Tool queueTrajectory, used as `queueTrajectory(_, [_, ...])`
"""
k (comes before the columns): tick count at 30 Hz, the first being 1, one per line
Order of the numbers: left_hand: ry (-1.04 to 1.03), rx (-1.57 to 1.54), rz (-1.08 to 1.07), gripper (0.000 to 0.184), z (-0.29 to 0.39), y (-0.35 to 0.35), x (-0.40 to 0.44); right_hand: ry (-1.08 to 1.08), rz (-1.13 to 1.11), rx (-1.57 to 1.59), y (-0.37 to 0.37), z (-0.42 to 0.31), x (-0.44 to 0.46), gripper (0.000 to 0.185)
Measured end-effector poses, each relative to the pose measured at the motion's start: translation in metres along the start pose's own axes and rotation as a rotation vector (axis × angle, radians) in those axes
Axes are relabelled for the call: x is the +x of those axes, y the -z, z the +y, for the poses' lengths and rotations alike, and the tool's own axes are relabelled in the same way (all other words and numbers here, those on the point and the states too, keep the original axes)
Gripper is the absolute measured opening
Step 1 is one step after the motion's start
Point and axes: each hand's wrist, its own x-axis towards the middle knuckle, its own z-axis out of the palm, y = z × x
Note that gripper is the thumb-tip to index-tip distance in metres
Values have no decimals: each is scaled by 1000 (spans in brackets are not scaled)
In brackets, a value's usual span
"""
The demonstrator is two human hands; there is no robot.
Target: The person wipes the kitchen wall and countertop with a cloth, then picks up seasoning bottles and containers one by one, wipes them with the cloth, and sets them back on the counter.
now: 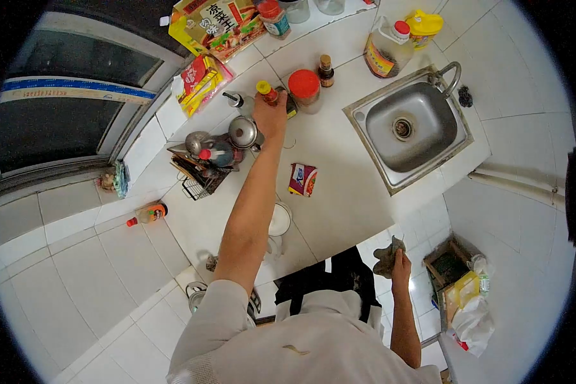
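Observation:
My left hand (272, 116) reaches across the white counter (339, 198) and is closed around a bottle with a yellow cap (265, 91) and a red neck. Most of that bottle's body is hidden by my fingers. Close beside it stand a jar with a red lid (305, 89), a small metal pot with a lid (243, 132) and a dark bottle (326, 72). Off the counter's front edge, my right hand (400, 269) grips a crumpled grey-brown rag (386, 257).
A steel sink (411, 128) is set into the counter at the right. A purple-red packet (303, 179) and a white bowl (279, 219) lie nearer my body. A utensil rack (201, 179) stands left of my arm. A large jug (388, 48) sits behind the sink.

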Motion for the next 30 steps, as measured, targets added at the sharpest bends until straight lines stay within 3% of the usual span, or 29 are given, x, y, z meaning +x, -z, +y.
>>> queueTrajectory(7, [16,162,71,43,-7,-6,1,23,-22,1,-6,-12,3,51])
queueTrajectory(10, [44,-62,104,51,18,15,-23,23,3,-96,-2,-12,9,52])
queueTrajectory(13, [138,-54,205,50,-3,30,-41,46,-44,-60,1,-9,15,55])
queueTrajectory(16, [86,-76,370,51,-21,48,-27,32,-41,-75,-10,-42,0,56])
queueTrajectory(18, [-7,95,378,54,-37,46,-10,49,23,-156,-15,-37,-1,57])
queueTrajectory(19, [-65,201,410,55,-42,42,-5,144,-66,-207,-4,-6,21,59])
queueTrajectory(20, [-15,175,368,55,-40,42,0,-34,-86,-123,-13,-34,4,64])
queueTrajectory(22, [-41,130,383,53,-34,41,5,35,-95,-229,4,22,41,65])
queueTrajectory(23, [-115,115,438,51,-32,41,7,27,-111,-200,-5,5,35,64])
queueTrajectory(27, [108,91,265,42,-33,46,14,-19,-97,-104,-28,-34,-2,64])
queueTrajectory(30, [106,115,305,41,-29,50,12,-5,-64,-138,-14,-4,21,61])
